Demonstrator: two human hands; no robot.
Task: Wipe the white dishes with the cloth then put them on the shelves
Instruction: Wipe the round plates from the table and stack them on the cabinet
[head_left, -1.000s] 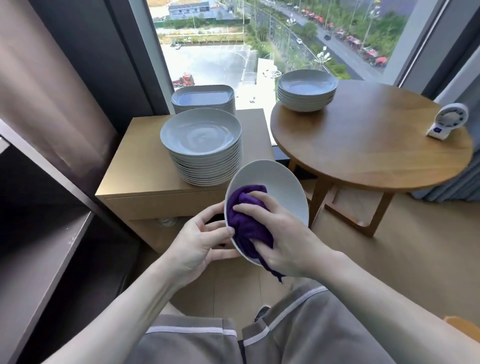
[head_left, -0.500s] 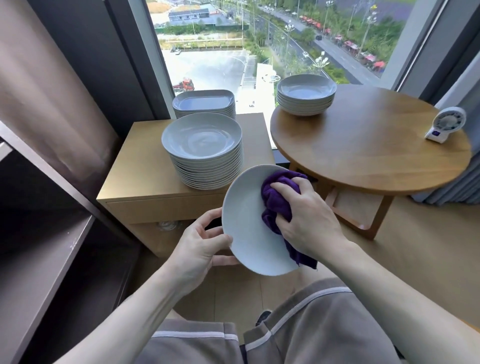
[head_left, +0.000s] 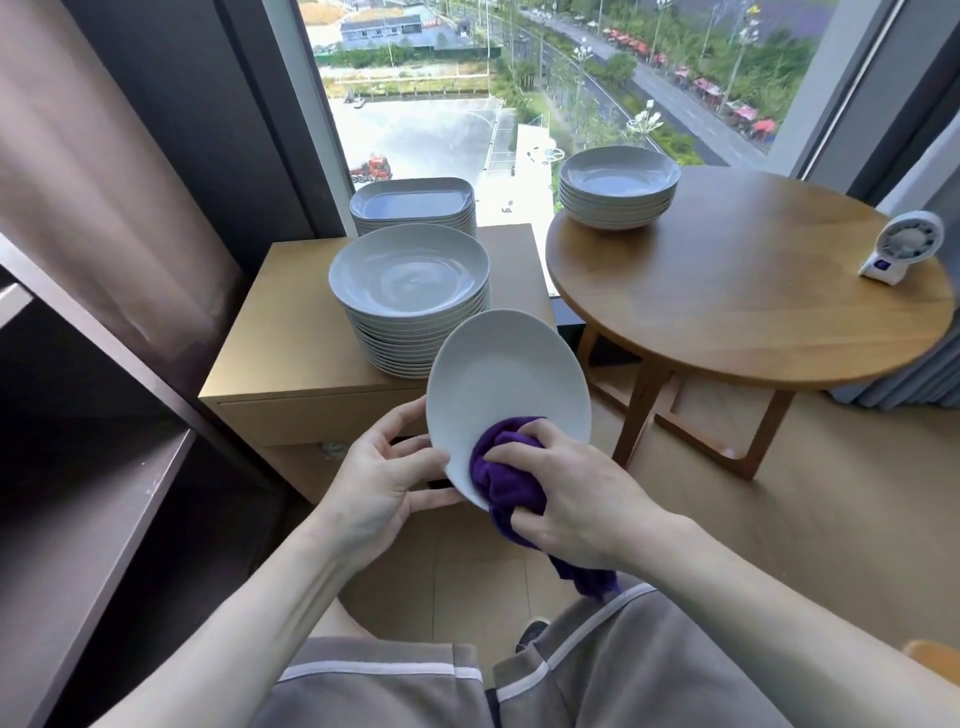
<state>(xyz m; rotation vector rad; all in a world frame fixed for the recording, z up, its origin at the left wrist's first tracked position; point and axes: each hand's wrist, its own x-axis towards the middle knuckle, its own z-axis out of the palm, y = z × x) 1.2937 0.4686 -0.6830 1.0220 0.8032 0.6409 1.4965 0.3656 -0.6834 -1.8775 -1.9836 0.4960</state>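
Window-side cabinet (head_left: 291, 332) holds stacked plates (head_left: 410, 291). Left hand (head_left: 379, 483) grips the tilted dish (head_left: 509, 374); right hand (head_left: 566, 488) clutches the cloth (head_left: 498, 467), moved down to the dish's near edge.

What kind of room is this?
Probably a room high in a building, maybe a dining corner: the window looks down on streets, a stack of white dishes sits on a cabinet, beside a round table.
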